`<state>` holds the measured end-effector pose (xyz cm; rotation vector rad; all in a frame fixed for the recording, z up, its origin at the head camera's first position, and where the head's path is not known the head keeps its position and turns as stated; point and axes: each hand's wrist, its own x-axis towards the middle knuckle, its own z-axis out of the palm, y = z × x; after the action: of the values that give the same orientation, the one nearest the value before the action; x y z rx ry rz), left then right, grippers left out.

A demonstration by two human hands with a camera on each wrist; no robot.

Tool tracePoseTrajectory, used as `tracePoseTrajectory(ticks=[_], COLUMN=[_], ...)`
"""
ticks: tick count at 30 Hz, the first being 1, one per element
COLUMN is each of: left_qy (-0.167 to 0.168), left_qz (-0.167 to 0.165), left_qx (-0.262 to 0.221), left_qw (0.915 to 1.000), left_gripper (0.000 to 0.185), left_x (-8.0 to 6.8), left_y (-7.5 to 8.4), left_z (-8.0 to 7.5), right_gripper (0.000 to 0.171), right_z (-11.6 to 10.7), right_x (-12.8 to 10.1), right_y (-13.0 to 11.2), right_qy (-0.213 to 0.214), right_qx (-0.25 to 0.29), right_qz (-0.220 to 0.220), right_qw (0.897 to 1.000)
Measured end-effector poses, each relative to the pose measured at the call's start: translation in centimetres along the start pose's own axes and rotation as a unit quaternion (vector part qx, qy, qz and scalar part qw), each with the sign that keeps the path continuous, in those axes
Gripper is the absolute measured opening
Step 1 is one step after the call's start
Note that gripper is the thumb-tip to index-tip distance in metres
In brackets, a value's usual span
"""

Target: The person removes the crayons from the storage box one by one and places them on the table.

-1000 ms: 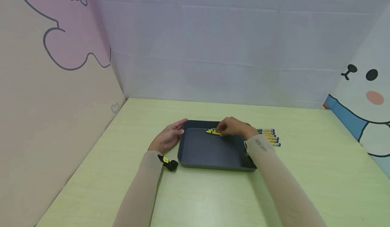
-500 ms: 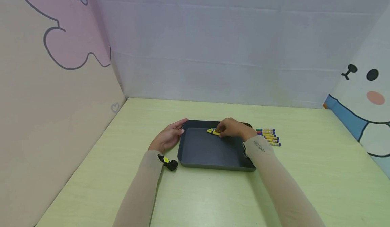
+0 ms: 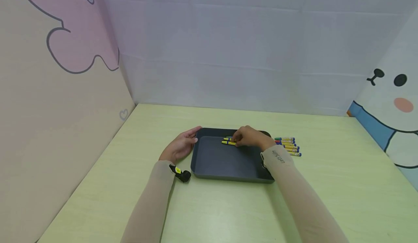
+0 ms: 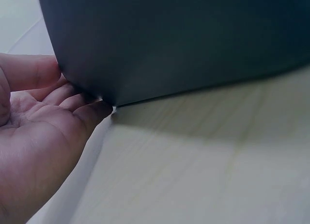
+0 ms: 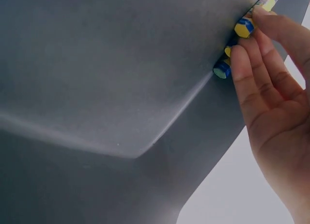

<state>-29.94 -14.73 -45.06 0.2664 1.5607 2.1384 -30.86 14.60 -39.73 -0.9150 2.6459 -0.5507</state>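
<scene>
A person sits at a pale green counter [image 3: 228,206] and moves crayons into a dark grey tray [image 3: 225,163] that lies in the middle of it. The right hand [image 3: 249,137] reaches over the tray's far edge, its fingers [image 5: 252,64] curled onto a few yellow-wrapped crayons [image 3: 228,141] resting on the tray floor against the far wall. The left hand [image 3: 180,145] lies relaxed and apart from the right, its straight fingers touching the tray's far left corner and holding nothing. Judging by the layout, the work is partly done: a few crayons are in the tray, while a row of loose crayons [image 3: 287,145] waits on the counter just right of it. Most of the tray floor is bare. A small black object with a yellow tag [image 3: 180,174] sits by the left wrist, near the tray's near left corner. Pastel cartoon panels wall the counter on three sides. Nothing lies between the right hand and the loose crayons except the tray's right wall.
</scene>
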Motion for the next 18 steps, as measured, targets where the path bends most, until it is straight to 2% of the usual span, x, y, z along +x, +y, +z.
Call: tracePoseTrajectory(ticks=[18], left_qy=[0.009], left_qz=[-0.005], left_qx=[0.001], left_qw=[0.9999], left_gripper=[0.062], left_x=[0.05], left_y=[0.01], left_z=[-0.08], right_gripper=[0.021], right_z=[-0.39], right_x=[-0.52], right_y=[-0.27], right_qy=[0.007], right_qx=[0.011], right_qz=[-0.019], right_qw=[1.000])
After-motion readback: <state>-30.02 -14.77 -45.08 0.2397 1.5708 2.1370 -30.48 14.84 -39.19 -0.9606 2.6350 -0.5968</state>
